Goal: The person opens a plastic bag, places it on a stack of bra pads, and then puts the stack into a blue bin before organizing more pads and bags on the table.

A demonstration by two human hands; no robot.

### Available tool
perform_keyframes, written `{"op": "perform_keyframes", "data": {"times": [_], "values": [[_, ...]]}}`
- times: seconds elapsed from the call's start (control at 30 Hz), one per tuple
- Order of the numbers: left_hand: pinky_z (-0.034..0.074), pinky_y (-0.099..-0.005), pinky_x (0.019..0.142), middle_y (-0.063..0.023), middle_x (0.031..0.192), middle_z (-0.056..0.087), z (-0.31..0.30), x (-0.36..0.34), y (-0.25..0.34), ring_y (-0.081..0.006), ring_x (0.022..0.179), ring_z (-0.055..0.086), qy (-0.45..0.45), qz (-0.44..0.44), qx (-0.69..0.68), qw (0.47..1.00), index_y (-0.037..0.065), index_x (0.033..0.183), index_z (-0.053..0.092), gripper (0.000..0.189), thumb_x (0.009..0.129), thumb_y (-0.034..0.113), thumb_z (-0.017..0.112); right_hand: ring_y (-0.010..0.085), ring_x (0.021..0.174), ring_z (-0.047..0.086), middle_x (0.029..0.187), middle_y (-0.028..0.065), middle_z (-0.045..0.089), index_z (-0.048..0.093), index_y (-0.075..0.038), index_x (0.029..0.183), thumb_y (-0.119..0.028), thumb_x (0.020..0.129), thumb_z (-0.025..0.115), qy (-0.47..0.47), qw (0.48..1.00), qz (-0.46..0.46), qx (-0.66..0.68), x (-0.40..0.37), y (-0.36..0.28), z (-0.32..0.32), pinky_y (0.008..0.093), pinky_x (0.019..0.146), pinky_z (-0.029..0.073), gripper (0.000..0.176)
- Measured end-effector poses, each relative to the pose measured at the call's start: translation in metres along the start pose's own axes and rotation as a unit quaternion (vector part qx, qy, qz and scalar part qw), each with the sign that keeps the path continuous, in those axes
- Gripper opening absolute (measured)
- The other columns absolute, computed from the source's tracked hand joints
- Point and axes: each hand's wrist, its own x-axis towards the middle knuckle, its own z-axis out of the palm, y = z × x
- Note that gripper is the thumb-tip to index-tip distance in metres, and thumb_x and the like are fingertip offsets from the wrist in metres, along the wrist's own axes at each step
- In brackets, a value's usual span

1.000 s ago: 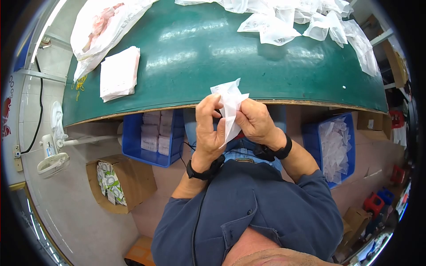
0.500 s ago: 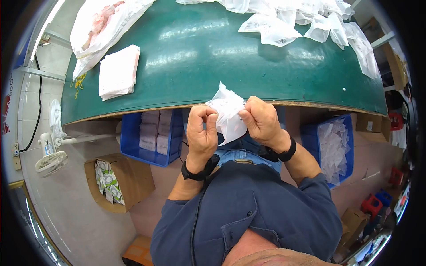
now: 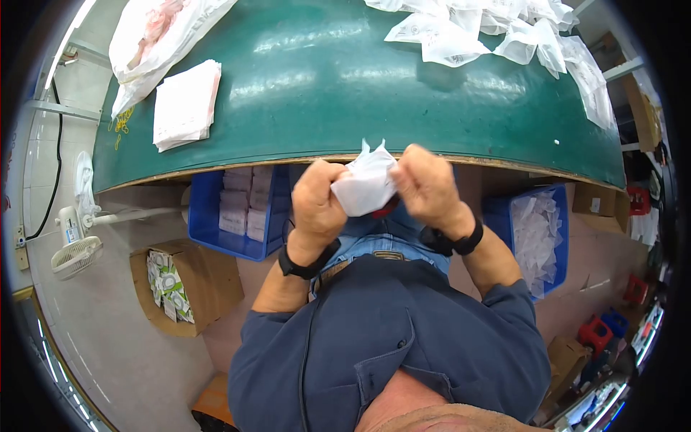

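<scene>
Both hands point(image 3: 319, 198) point(image 3: 430, 186) grasping a thin white bag point(image 3: 363, 190), two pointed corners, glossy green tabletop point(image 3: 302, 108) beyond

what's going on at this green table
A person in a dark short-sleeved shirt is handling a thin white bag near the edge of the green table. The left grip pinches one side; the right grip, slightly blurred, is closed at the other. On the table, a flat white stack lies toward the left, and more translucent bags lie scattered toward the far right.
</scene>
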Motion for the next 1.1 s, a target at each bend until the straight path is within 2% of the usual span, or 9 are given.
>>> {"op": "perform_keyframes", "data": {"times": [0.17, 0.3, 0.4, 0.53, 0.7, 0.8, 0.83, 0.93, 1.1], "values": [[0.047, -0.0332, 0.062, -0.0122, 0.077, 0.059, -0.007, 0.001, 0.007, -0.0262, 0.067, 0.060, 0.045, 0.004, 0.032, 0.998, 0.003, 0.093, 0.061, 0.007, 0.097, 0.008, 0.065, 0.0289, 0.055, 0.052, 0.068, 0.0131, 0.052, 0.057, -0.001, 0.078, -0.008, 0.094, 0.066, 0.039, 0.999, 0.003, 0.020, 0.001, -0.001, -0.003, 0.0378, 0.051, 0.040, 0.020], [0.046, -0.0317, 0.063, -0.0094, 0.080, 0.058, -0.007, 0.003, 0.000, -0.0228, 0.068, 0.057, 0.078, 0.030, 0.037, 0.996, 0.003, 0.093, 0.061, 0.012, 0.098, 0.012, 0.066, 0.0273, 0.056, 0.052, 0.068, 0.0117, 0.052, 0.057, -0.002, 0.078, -0.008, 0.094, 0.067, 0.031, 0.999, -0.016, 0.004, 0.001, -0.004, -0.001, 0.0368, 0.051, 0.040, 0.020], [0.044, -0.0290, 0.066, -0.0059, 0.084, 0.057, -0.010, 0.003, -0.003, -0.0180, 0.071, 0.053, 0.094, -0.042, -0.032, 0.994, 0.003, 0.093, 0.061, 0.016, 0.100, 0.016, 0.067, 0.0259, 0.056, 0.053, 0.069, 0.0108, 0.053, 0.057, -0.003, 0.078, -0.010, 0.095, 0.069, 0.072, 0.997, 0.022, 0.006, 0.003, 0.003, 0.001, 0.0353, 0.051, 0.040, 0.021], [0.042, -0.0265, 0.069, -0.0031, 0.087, 0.055, 0.007, 0.009, 0.020, -0.0138, 0.074, 0.049, 0.118, 0.014, 0.016, 0.993, 0.003, 0.096, 0.060, 0.017, 0.101, 0.018, 0.066, 0.0244, 0.060, 0.055, 0.071, 0.0107, 0.055, 0.060, -0.003, 0.082, -0.014, 0.096, 0.069, 0.114, 0.993, -0.008, -0.004, 0.004, -0.002, 0.019, 0.0335, 0.054, 0.042, 0.019], [0.042, -0.0256, 0.069, -0.0021, 0.088, 0.054, -0.005, 0.012, 0.008, -0.0108, 0.076, 0.049, 0.133, -0.034, -0.048, 0.989, 0.003, 0.098, 0.058, 0.018, 0.103, 0.019, 0.064, 0.0206, 0.065, 0.057, 0.075, 0.0087, 0.059, 0.063, -0.003, 0.088, -0.018, 0.097, 0.070, 0.062, 0.995, -0.006, 0.077, 0.013, -0.005, 0.008, 0.0319, 0.060, 0.045, 0.019], [0.042, -0.0252, 0.070, -0.0003, 0.089, 0.054, -0.001, 0.012, 0.011, -0.0088, 0.078, 0.048, 0.098, -0.037, -0.121, 0.987, 0.003, 0.102, 0.058, 0.018, 0.105, 0.020, 0.060, 0.0164, 0.070, 0.058, 0.077, 0.0052, 0.062, 0.065, -0.003, 0.093, -0.022, 0.098, 0.069, 0.161, 0.985, 0.034, 0.054, 0.032, -0.006, 0.004, 0.0298, 0.066, 0.047, 0.021], [0.042, -0.0252, 0.070, -0.0003, 0.089, 0.054, -0.002, 0.011, 0.010, -0.0088, 0.078, 0.048, 0.095, -0.036, -0.122, 0.987, 0.003, 0.102, 0.058, 0.018, 0.105, 0.020, 0.060, 0.0164, 0.070, 0.058, 0.077, 0.0052, 0.062, 0.065, -0.003, 0.093, -0.022, 0.098, 0.069, 0.163, 0.985, 0.034, 0.053, 0.032, -0.003, 0.002, 0.0298, 0.066, 0.047, 0.021], [0.043, -0.0238, 0.070, 0.0017, 0.088, 0.054, -0.007, 0.004, 0.001, -0.0075, 0.078, 0.048, 0.136, -0.136, -0.160, 0.968, 0.003, 0.101, 0.058, 0.019, 0.107, 0.021, 0.057, 0.0107, 0.073, 0.054, 0.079, 0.0019, 0.060, 0.063, -0.003, 0.092, -0.027, 0.102, 0.065, 0.064, 0.990, 0.053, 0.111, 0.028, 0.010, -0.005, 0.0262, 0.067, 0.045, 0.026], [0.042, -0.0220, 0.068, 0.0034, 0.085, 0.054, -0.002, 0.016, -0.009, -0.0060, 0.076, 0.047, 0.158, -0.101, -0.173, 0.967, 0.004, 0.100, 0.058, 0.020, 0.108, 0.022, 0.056, 0.0080, 0.074, 0.049, 0.080, -0.0001, 0.057, 0.062, -0.003, 0.091, -0.030, 0.106, 0.059, 0.056, 0.981, 0.119, 0.145, 0.033, 0.022, -0.020, 0.0243, 0.066, 0.043, 0.031]]}}
